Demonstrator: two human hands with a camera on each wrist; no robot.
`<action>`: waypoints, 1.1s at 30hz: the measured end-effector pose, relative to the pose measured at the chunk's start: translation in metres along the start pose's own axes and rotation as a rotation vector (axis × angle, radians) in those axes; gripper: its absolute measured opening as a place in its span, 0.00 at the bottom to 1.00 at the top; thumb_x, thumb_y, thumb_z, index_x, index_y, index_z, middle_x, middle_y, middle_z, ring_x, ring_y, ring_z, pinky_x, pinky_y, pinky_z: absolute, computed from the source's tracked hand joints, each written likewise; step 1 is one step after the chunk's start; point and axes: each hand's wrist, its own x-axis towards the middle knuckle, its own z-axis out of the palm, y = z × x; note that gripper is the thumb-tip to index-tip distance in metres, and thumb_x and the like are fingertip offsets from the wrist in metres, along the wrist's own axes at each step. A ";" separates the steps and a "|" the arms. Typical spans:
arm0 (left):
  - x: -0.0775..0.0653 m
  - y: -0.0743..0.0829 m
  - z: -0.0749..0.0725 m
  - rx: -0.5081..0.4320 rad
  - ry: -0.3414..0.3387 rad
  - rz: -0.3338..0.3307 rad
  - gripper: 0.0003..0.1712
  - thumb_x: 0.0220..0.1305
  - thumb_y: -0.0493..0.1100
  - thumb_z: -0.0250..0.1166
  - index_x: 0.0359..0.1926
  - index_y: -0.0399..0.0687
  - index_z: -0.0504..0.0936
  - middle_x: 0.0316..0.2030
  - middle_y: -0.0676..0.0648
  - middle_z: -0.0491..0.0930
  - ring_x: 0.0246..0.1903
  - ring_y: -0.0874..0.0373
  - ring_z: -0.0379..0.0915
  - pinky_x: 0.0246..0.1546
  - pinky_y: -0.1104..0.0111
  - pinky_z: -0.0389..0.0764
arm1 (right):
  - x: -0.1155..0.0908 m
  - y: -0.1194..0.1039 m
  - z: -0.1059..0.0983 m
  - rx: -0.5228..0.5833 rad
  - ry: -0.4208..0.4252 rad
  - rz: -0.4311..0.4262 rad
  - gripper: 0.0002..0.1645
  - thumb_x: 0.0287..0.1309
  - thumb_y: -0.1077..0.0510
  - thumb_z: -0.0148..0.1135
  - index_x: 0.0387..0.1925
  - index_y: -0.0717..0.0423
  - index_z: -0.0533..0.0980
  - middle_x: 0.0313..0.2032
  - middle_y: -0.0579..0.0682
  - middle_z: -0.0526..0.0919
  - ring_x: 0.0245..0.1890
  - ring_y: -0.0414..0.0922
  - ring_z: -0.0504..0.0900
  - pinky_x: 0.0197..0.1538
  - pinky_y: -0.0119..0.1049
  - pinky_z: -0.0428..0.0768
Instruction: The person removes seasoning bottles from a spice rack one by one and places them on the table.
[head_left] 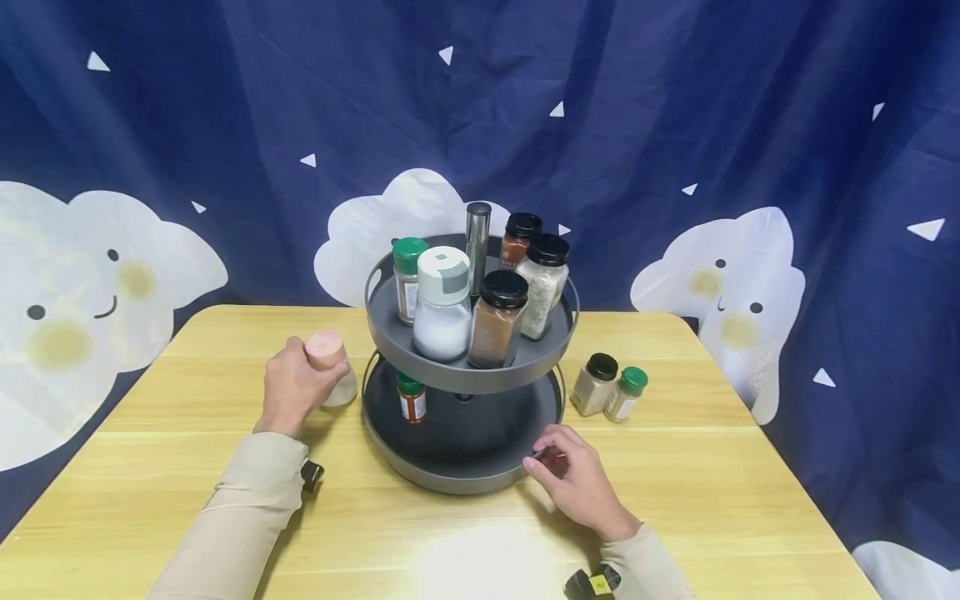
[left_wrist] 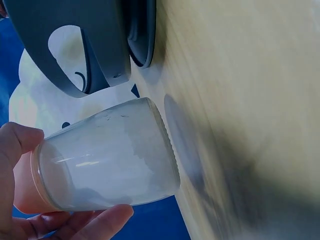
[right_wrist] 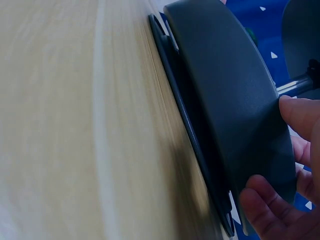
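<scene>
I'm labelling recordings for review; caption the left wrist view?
Left-hand fingers grip a pink-capped jar near a dark tray.

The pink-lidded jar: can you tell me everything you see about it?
The jar has see-through, cloudy-looking walls like glass or plastic, a ridged bottom edge and a pink lid, which is on. It's lid-up, left of the two-tier stand, seemingly just above the table. The person's left hand grips it near the lid. I can't tell what's inside.

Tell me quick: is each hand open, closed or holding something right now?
Left hand: closed, holding the pink-topped jar.
Right hand: closed, holding the lower tray by its rim.
</scene>
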 end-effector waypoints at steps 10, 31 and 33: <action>-0.001 -0.003 0.004 -0.005 -0.024 -0.010 0.30 0.49 0.49 0.70 0.40 0.28 0.69 0.33 0.29 0.76 0.36 0.31 0.75 0.36 0.46 0.77 | 0.000 0.000 0.000 0.008 0.003 -0.006 0.12 0.50 0.67 0.72 0.33 0.56 0.76 0.38 0.46 0.77 0.30 0.36 0.79 0.32 0.32 0.83; -0.003 -0.002 0.004 -0.005 -0.108 -0.060 0.35 0.54 0.51 0.67 0.46 0.25 0.65 0.37 0.26 0.73 0.41 0.29 0.73 0.40 0.44 0.76 | 0.000 0.000 -0.002 0.010 0.005 0.003 0.11 0.50 0.68 0.71 0.33 0.59 0.76 0.40 0.53 0.78 0.32 0.37 0.79 0.34 0.33 0.84; -0.004 -0.003 0.002 -0.008 -0.120 -0.067 0.35 0.55 0.52 0.66 0.47 0.24 0.64 0.38 0.26 0.73 0.41 0.29 0.72 0.40 0.44 0.76 | 0.000 0.000 -0.002 0.010 0.005 0.001 0.11 0.50 0.68 0.71 0.33 0.59 0.76 0.40 0.54 0.79 0.32 0.37 0.79 0.34 0.33 0.84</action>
